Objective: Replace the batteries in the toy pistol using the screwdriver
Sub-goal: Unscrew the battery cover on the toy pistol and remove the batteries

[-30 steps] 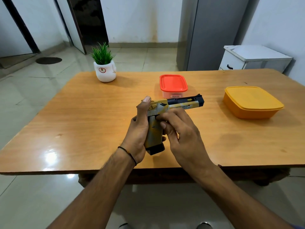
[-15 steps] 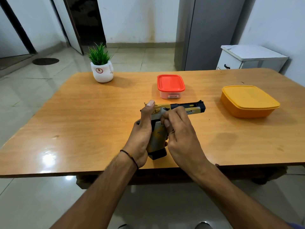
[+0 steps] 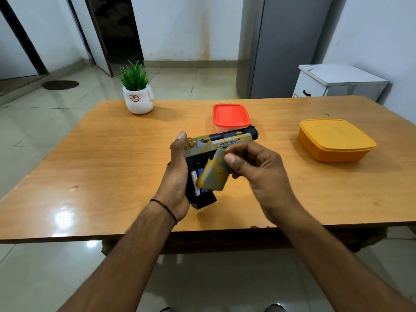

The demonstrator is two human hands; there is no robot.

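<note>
Held above the wooden table (image 3: 108, 167), the toy pistol (image 3: 227, 141) sits just on the near side of the red-lidded box (image 3: 231, 115), its muzzle overlapping that box's near right corner in the head view. The left hand (image 3: 175, 174) is wrapped round the back of the handle, thumb up against the rear of the slide. The right hand (image 3: 258, 174) pinches the gold grip cover (image 3: 213, 174) between thumb and fingertips, tilted and clear of the handle. The cover partly hides the open compartment; beside it two batteries (image 3: 195, 181) show, one white and one blue. To the right of the red-lidded box and well apart lies a yellow box (image 3: 335, 140) with its lid on. To the box's left and farther back stands a white plant pot (image 3: 138, 101). Beyond the box, off the table, are a grey cabinet (image 3: 288, 46) and a low white cabinet (image 3: 337, 84). Half a second ago the cover was seated on the handle with the right fingers pressed on it; now it is off and the batteries are exposed.
</note>
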